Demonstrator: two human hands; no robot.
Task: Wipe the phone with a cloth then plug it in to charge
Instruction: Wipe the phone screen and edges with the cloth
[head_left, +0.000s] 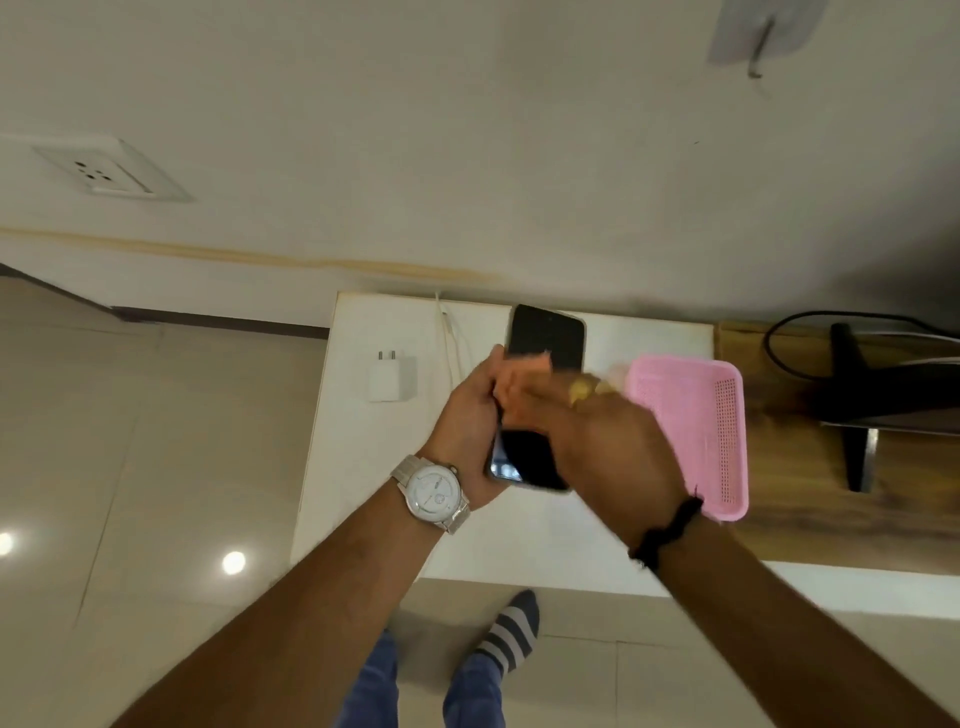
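The left hand (470, 426), a silver watch (434, 491) on its wrist, grips the phone (545, 343) by its left edge, holding it screen-up above the white table (363, 467). The right hand (602, 441), blurred, crosses over the phone's middle with a pale orange cloth (524, 379) pinched in its fingers against the screen. A white charger plug (392, 375) lies at ten o'clock from the hands, with a white cable (451, 332) just beside it. A pink basket (693, 436) sits at three o'clock on the wooden surface (831, 499). A wall socket (111, 174) is far off at ten o'clock. Glossy floor tiles (130, 441) lie to the left.
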